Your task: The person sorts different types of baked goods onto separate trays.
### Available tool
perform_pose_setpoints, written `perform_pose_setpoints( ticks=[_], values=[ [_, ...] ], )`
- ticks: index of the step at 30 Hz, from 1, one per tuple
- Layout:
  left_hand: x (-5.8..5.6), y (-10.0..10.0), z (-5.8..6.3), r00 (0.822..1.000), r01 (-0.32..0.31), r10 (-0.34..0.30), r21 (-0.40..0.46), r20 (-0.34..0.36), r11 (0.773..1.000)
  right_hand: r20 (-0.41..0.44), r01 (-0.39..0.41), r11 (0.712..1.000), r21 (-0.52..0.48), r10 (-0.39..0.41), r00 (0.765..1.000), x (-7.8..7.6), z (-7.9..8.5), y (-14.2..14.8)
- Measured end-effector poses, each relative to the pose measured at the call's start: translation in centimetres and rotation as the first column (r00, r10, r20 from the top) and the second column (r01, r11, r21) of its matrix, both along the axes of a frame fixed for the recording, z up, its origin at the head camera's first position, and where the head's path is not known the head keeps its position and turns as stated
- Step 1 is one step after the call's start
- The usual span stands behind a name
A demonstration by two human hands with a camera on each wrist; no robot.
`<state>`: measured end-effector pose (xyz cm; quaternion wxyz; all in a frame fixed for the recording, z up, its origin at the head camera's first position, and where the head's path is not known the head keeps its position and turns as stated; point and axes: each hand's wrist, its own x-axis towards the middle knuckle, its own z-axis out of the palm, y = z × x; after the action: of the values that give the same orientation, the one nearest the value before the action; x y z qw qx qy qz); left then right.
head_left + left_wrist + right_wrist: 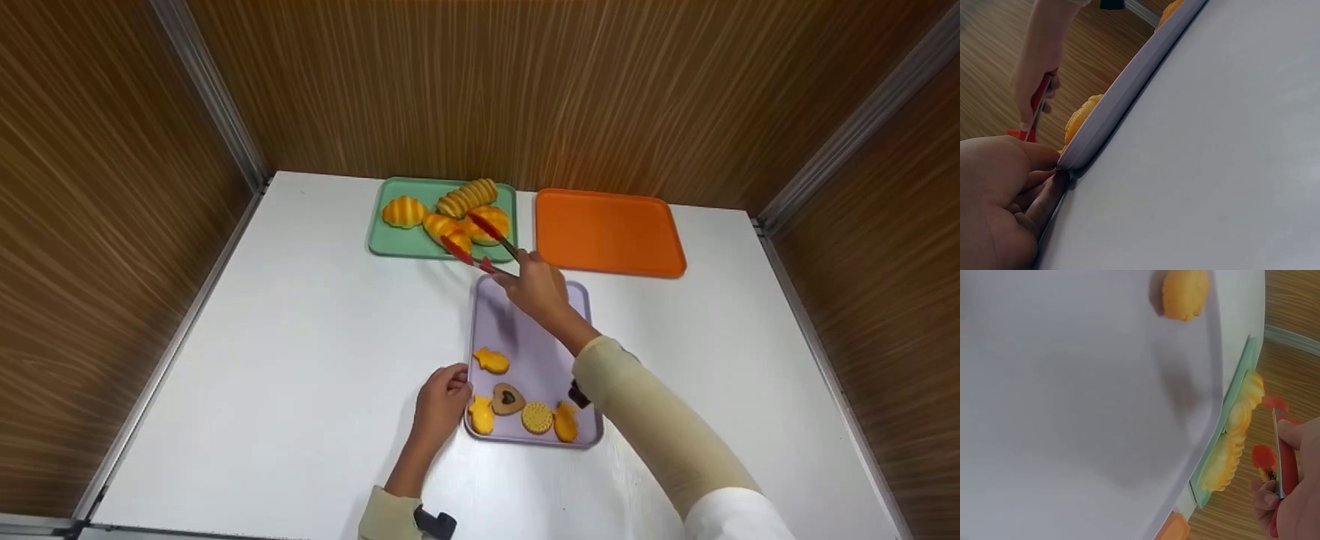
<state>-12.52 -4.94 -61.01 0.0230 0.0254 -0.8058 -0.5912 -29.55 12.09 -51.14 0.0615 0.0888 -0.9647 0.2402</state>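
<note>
My right hand grips a pair of red-tipped tongs, their tips spread apart over the green tray. On that tray lie a shell-shaped bread, a ridged loaf, a croissant-like bread and a round bun, the last two overlapped by the tips. With its fingertips my left hand pinches the left rim of the purple tray. Toward that tray's near end are a heart-shaped cookie, a round cookie and fish-shaped yellow pieces.
An orange tray stands at the back right, beside the green one. Wood-grain panels enclose the white table at the back and both sides. My right forearm crosses above the purple tray's right side.
</note>
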Motion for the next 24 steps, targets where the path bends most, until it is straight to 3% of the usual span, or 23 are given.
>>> perform_pose_setpoints(
  ticks=[11, 16, 24],
  values=[
    [0.0, -0.3, 0.1, 1.0, -0.003, 0.003, 0.018, -0.002, 1.0, -0.04, -0.092, 0.996, -0.012, 0.092, 0.995, 4.6, 0.3, 4.6],
    [0.0, -0.5, 0.3, 0.999, -0.029, 0.029, 0.004, 0.014, 1.0, 0.007, -0.139, 0.99, -0.015, 0.139, 0.99, 7.1, 0.3, 6.0],
    [0.0, 0.1, 0.2, 1.0, -0.013, 0.013, -0.004, 0.025, 1.0, 0.074, -0.178, 0.984, -0.017, 0.179, 0.981, 11.1, 0.0, 8.9]
  ],
)
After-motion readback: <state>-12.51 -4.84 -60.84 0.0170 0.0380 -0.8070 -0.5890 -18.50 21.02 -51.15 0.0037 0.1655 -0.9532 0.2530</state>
